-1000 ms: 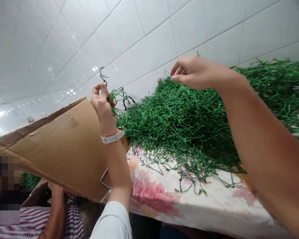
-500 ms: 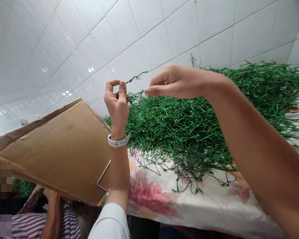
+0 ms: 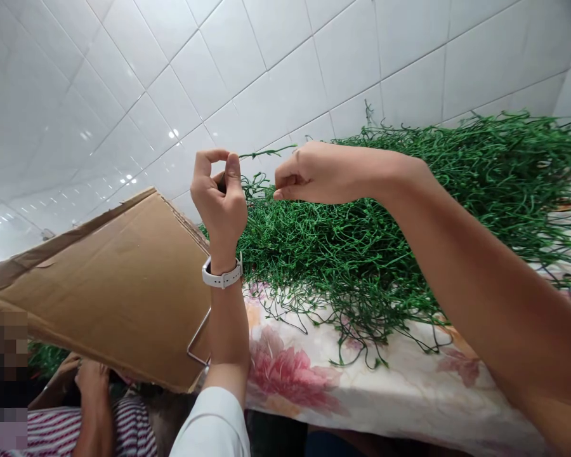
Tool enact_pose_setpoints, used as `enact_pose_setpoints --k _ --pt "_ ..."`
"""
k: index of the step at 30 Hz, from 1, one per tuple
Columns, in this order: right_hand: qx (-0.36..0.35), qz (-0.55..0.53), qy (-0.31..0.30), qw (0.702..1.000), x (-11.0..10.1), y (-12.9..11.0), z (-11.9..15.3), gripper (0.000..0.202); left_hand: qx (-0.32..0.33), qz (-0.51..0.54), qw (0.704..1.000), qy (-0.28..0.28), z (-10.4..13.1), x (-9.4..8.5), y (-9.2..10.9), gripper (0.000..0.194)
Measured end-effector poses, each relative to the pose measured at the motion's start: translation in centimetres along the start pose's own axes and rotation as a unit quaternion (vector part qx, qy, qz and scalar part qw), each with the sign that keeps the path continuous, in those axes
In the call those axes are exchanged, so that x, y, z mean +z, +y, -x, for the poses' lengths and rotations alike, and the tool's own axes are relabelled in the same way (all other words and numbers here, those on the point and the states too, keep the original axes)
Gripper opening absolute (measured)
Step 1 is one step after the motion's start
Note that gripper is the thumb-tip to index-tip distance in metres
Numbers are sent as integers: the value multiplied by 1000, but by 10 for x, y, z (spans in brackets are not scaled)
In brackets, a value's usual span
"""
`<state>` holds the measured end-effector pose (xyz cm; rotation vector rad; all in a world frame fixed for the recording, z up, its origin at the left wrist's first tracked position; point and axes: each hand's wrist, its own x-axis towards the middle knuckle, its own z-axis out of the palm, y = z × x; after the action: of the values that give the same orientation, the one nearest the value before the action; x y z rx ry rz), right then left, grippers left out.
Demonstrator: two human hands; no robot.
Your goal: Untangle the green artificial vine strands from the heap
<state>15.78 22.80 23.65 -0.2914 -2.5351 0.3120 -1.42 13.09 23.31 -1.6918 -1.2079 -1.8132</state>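
My left hand [image 3: 220,190], with a white watch [image 3: 223,273] on its wrist, is raised in a pinch of thumb and forefinger. Between them is a thin green artificial stem [image 3: 266,152], stretching rightward with small buds along it. Something dark shows inside the curled fingers. My right hand [image 3: 314,171] is closed, fingers curled down and thumb against them, just right of the stem's tip. What it holds, if anything, is hidden. Behind and below both hands lies a large tangled heap of green artificial stems [image 3: 333,247].
The heap lies on a flowered tablecloth [image 3: 304,374] along a white tiled wall [image 3: 285,82]. At left a cardboard sheet [image 3: 118,292] stands tilted beside a bent metal wire [image 3: 197,339]. Below it are a co-worker's hands [image 3: 88,381] and striped clothing [image 3: 57,425].
My left hand has shifted slightly left, and the stem in it now lies straighter, pointing right. My right hand has lowered a little and its fingers have curled in more.
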Motion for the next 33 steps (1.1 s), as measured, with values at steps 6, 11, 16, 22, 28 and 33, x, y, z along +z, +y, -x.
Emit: enact_pose_setpoints --k 6,11,16,22,28,33 --pt "-19 5 -6 1000 2 1 -2 17 20 -5 1000 10 0 -3 5 17" --pt "-44 -37 -13 998 1 0 1 24 -4 21 1000 21 -2 -8 -1 20" --pt "-20 -17 21 999 -2 -5 2 30 1 21 1000 22 -3 -9 -1 19" --pt "-17 18 43 999 2 -6 0 29 59 -64 996 25 0 1 4 18" --pt "-24 4 56 998 3 -2 -2 30 74 -95 993 11 3 5 1 16" --pt "-5 11 45 999 -1 4 -2 16 87 -121 989 -4 4 4 0 12"
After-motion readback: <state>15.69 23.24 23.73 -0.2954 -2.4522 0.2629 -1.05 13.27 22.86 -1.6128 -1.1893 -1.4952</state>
